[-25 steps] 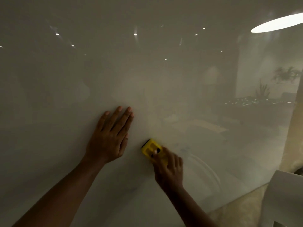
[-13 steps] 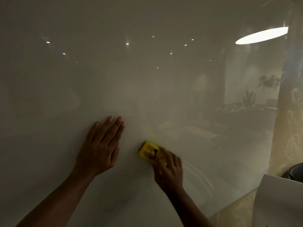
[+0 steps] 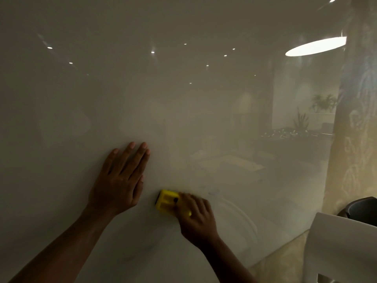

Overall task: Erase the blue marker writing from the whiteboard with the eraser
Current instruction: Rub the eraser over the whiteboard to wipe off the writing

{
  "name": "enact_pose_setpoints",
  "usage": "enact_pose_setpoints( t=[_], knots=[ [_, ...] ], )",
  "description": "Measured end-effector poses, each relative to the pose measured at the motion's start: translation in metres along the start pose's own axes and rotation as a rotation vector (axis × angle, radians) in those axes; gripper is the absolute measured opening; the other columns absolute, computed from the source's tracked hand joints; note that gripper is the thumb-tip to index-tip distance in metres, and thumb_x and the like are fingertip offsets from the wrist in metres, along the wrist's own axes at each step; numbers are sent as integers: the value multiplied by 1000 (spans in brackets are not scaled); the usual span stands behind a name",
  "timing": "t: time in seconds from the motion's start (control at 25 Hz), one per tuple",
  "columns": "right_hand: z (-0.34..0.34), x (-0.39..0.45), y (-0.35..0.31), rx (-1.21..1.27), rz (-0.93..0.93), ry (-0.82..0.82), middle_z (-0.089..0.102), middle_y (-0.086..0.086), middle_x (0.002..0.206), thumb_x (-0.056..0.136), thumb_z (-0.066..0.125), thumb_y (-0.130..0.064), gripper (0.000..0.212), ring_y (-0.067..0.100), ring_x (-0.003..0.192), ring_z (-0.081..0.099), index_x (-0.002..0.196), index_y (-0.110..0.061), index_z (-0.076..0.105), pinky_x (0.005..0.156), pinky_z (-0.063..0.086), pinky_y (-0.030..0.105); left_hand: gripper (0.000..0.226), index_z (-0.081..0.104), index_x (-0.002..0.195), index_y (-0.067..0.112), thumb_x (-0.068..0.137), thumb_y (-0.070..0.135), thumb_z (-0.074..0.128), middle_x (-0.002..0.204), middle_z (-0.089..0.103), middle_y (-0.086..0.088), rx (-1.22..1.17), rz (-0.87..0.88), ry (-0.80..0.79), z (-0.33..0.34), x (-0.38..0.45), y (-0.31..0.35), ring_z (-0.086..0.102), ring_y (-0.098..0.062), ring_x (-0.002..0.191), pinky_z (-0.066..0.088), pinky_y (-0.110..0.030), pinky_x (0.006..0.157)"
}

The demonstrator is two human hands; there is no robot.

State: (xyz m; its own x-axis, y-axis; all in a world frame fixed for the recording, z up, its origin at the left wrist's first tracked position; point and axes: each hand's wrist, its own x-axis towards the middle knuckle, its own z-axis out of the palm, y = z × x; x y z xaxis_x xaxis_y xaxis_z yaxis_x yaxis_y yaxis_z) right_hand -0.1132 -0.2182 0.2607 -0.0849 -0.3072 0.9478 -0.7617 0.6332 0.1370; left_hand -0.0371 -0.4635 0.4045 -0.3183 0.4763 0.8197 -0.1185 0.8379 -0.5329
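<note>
The big glossy white whiteboard [image 3: 183, 99] fills nearly all I can see, dim and full of reflections: ceiling spots, a bright oval lamp, a room with plants. Most of its surface looks clean to me. The only blue I can make out is a faint, small smudge of blue marker [image 3: 213, 193] just to the right of where I am working, with a paler trace beside it; pale curved streaks sweep below and to the right, though I cannot say whether they are wipe marks or reflections. So I judge the erasing nearly done, with that last smear left to rub out.

At the lower right edge a pale chair back [image 3: 342, 248] and a dark rounded seat [image 3: 361, 208] stand near the board, apart from my arms.

My left hand [image 3: 120, 180] lies flat on the board, fingers straight and close together, holding nothing, only bracing me. My right hand [image 3: 195, 216] is curled over the small yellow plastic block eraser [image 3: 166, 202], fingers closed on its right end and pressing it against the board. The eraser sits low on the board, just right of my left hand without touching it, and just left of the blue smudge.
</note>
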Motion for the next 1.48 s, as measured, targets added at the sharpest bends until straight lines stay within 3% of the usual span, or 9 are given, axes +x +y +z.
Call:
enact_pose_setpoints(
  t=[0.16, 0.4, 0.56, 0.8, 0.92, 1.16, 1.24, 1.36, 1.48],
  knots=[
    [-2, 28, -1, 59, 336, 149, 63, 15, 134, 94, 77, -26, 41, 35, 100, 61, 133, -23, 65, 80, 46, 39, 69, 29, 170, 8, 106, 32, 36, 180, 23, -10, 10, -3, 2, -1, 0, 1, 23, -33, 166, 15, -55, 134],
    [18, -30, -23, 64, -252, -159, 56, 12, 145, 84, 76, -20, 41, 34, 113, 66, 121, -30, 65, 90, 51, 41, 70, 29, 170, 8, 105, 32, 38, 180, 23, -10, 8, 1, 11, 1, 0, 1, 23, -33, 166, 13, -55, 135],
    [11, -14, -18, 69, -196, -90, 59, 12, 143, 81, 79, -16, 39, 35, 114, 65, 116, -29, 68, 94, 50, 42, 69, 29, 171, 9, 106, 32, 37, 180, 23, -9, 4, -1, 7, 1, 0, 1, 21, -33, 167, 13, -55, 135],
    [0, 28, -3, 34, 155, 80, 68, 14, 132, 92, 83, -26, 44, 32, 110, 63, 132, -28, 65, 85, 45, 40, 69, 28, 171, 9, 106, 32, 36, 180, 22, -9, 12, -13, -4, 0, -1, 2, 21, -33, 167, 14, -55, 135],
    [13, -1, -14, 40, 98, 36, 64, 13, 136, 92, 82, -25, 50, 34, 111, 65, 138, -29, 61, 87, 46, 40, 69, 29, 171, 9, 106, 32, 37, 180, 24, -9, 19, -12, 0, 0, -1, 3, 22, -33, 166, 15, -55, 134],
    [11, -46, -10, 64, -65, -105, 57, 12, 145, 74, 88, -15, 44, 34, 111, 68, 114, -28, 76, 93, 52, 42, 69, 30, 170, 8, 106, 32, 38, 180, 24, -10, 24, -9, 15, 0, 0, 3, 24, -34, 166, 18, -57, 132],
    [3, -22, 0, -9, 44, -43, 61, 13, 141, 74, 88, -14, 45, 36, 112, 67, 117, -26, 76, 93, 51, 43, 70, 30, 170, 8, 105, 32, 38, 179, 25, -10, 18, -11, 14, -1, 0, 3, 25, -35, 165, 18, -57, 132],
    [-4, 28, -3, 178, 394, 51, 61, 16, 137, 90, 79, -19, 43, 36, 108, 61, 131, -22, 67, 84, 46, 41, 71, 30, 170, 8, 104, 31, 40, 179, 25, -10, 27, -13, 6, -2, 1, 4, 25, -35, 165, 19, -57, 132],
    [20, 19, -29, 199, 89, 59, 55, 16, 142, 94, 71, -19, 32, 36, 111, 61, 126, -26, 66, 87, 47, 42, 69, 30, 170, 7, 105, 32, 38, 179, 26, -11, 7, -16, 7, -3, 1, 5, 26, -35, 165, 18, -58, 132]
  ],
)
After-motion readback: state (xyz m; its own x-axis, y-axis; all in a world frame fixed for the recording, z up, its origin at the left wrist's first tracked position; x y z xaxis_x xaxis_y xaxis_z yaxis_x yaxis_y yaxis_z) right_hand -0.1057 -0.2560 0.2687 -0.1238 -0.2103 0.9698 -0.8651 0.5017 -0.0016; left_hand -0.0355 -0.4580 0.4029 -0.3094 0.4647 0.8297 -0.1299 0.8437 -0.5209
